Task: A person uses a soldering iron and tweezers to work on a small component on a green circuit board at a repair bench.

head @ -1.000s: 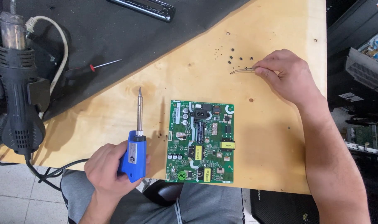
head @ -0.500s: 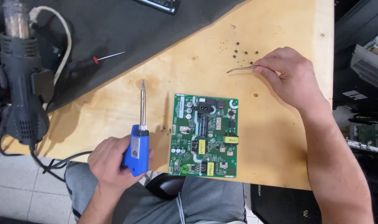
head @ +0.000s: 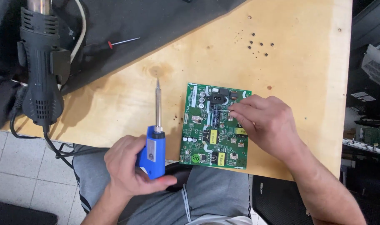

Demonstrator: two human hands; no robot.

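A green circuit board (head: pixel 206 137) lies near the front edge of a wooden table (head: pixel 306 83). My left hand (head: pixel 129 166) grips the blue handle of a soldering iron (head: pixel 156 141), whose metal tip points away from me, just left of the board. My right hand (head: pixel 263 121) rests over the board's right side and pinches thin metal tweezers (head: pixel 218 111), their tips over the middle of the board.
A black heat gun (head: pixel 42 71) with its cable lies at the left on a dark mat (head: pixel 156 21). A small red-handled screwdriver (head: pixel 121 41) rests on the mat. Several tiny dark parts (head: pixel 258 43) are scattered at the far right of the table.
My right hand has come with the tweezers from the small parts at the far right down onto the board. My left hand still holds the iron in place.
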